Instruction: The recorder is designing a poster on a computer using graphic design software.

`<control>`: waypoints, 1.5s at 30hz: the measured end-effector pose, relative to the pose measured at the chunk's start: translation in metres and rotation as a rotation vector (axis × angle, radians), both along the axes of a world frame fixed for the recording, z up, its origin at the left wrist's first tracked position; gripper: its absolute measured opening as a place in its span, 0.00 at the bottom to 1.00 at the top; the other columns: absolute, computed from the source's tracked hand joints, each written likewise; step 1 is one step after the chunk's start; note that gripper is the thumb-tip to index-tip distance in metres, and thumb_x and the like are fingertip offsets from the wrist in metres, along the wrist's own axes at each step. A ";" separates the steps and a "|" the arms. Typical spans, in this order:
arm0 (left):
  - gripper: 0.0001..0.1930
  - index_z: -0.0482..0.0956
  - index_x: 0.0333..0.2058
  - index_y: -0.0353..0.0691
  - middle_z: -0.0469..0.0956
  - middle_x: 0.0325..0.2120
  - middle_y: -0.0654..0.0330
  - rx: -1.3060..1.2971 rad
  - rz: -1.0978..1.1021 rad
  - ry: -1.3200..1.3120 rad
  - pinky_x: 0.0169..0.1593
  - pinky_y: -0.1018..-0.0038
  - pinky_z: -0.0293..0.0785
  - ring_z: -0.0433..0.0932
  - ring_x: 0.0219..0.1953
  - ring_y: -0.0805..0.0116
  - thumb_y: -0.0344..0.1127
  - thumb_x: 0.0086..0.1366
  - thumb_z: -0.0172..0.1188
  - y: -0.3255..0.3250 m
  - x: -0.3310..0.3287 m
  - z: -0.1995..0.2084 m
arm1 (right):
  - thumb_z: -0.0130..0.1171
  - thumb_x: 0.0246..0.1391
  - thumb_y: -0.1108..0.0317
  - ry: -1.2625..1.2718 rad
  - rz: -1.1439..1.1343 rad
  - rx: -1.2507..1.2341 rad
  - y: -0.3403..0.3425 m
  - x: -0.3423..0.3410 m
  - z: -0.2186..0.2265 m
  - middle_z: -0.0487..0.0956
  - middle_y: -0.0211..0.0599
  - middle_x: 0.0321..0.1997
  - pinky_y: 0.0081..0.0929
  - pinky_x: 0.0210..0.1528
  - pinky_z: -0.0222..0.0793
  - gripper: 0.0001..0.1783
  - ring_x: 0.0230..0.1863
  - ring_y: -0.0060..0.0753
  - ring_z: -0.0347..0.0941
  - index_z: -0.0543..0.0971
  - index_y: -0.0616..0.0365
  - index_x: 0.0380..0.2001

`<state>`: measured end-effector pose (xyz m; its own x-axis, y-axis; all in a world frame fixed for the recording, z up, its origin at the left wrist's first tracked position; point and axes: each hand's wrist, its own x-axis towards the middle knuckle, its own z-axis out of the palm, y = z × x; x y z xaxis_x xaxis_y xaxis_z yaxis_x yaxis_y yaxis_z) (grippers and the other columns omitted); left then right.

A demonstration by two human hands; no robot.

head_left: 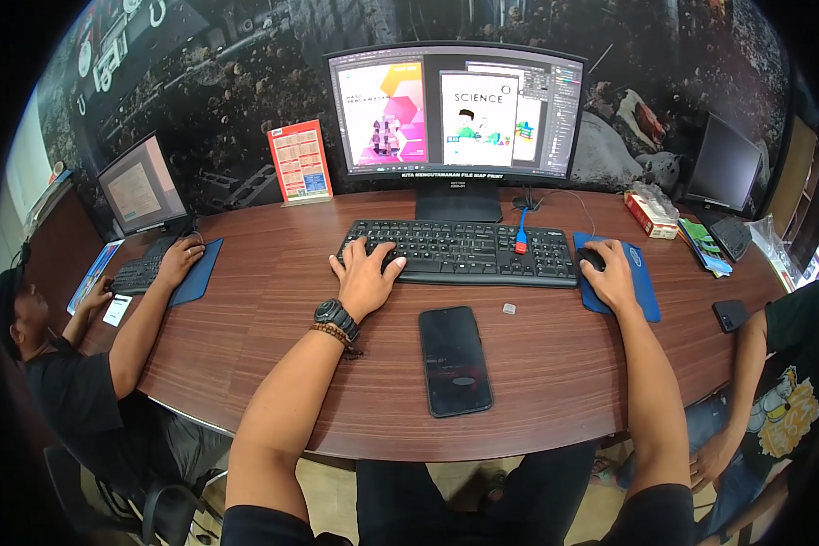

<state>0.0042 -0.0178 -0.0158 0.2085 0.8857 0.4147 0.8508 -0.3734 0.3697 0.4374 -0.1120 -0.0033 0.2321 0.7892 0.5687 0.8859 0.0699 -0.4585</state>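
Note:
My left hand (366,276) rests on the left end of a black keyboard (482,269), fingers spread over the keys. A dark watch (337,318) and a beaded bracelet circle that wrist. To the keyboard's right, my right hand (613,278) is wrapped over a black computer mouse (593,259) on a blue mouse pad (644,289). Behind the keyboard stands a wide curved monitor (455,170) with colourful cover designs on its screen. A blue cable with a red end (521,241) lies over the keyboard's right part.
A black phone (456,361) lies on the wooden desk (273,282) between my forearms, near a small grey piece (509,309). A red-and-white calendar card (301,162) stands left of the monitor. One person works at the left; another sits at the right beside a dark phone (729,316).

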 end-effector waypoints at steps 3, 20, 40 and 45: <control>0.25 0.77 0.59 0.48 0.60 0.65 0.34 -0.003 -0.001 -0.003 0.67 0.27 0.33 0.51 0.71 0.38 0.56 0.72 0.53 0.000 0.000 0.001 | 0.63 0.50 0.63 -0.001 0.000 -0.005 0.001 0.001 -0.001 0.75 0.46 0.54 0.42 0.59 0.71 0.21 0.56 0.54 0.74 0.82 0.57 0.49; 0.25 0.76 0.59 0.49 0.60 0.65 0.35 0.002 -0.008 0.009 0.66 0.26 0.35 0.51 0.71 0.37 0.56 0.72 0.54 0.002 0.000 -0.002 | 0.64 0.53 0.64 0.033 0.093 -0.003 0.001 0.001 -0.002 0.76 0.47 0.53 0.40 0.60 0.69 0.21 0.56 0.51 0.74 0.83 0.59 0.50; 0.25 0.77 0.59 0.50 0.61 0.65 0.36 0.031 0.010 0.008 0.67 0.27 0.36 0.53 0.70 0.38 0.56 0.71 0.54 0.002 -0.001 -0.001 | 0.63 0.52 0.64 -0.003 0.085 0.026 0.004 -0.002 -0.001 0.76 0.47 0.51 0.41 0.58 0.70 0.20 0.55 0.53 0.74 0.82 0.59 0.48; 0.25 0.77 0.59 0.50 0.60 0.65 0.35 0.003 0.003 0.020 0.67 0.26 0.36 0.52 0.71 0.38 0.56 0.71 0.54 0.001 0.001 -0.001 | 0.64 0.53 0.64 0.010 0.091 0.020 0.003 0.003 -0.007 0.75 0.47 0.53 0.41 0.58 0.70 0.20 0.56 0.53 0.74 0.82 0.59 0.49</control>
<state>0.0054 -0.0173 -0.0163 0.2140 0.8850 0.4135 0.8591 -0.3719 0.3515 0.4399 -0.1090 -0.0100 0.1655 0.7958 0.5824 0.8708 0.1593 -0.4651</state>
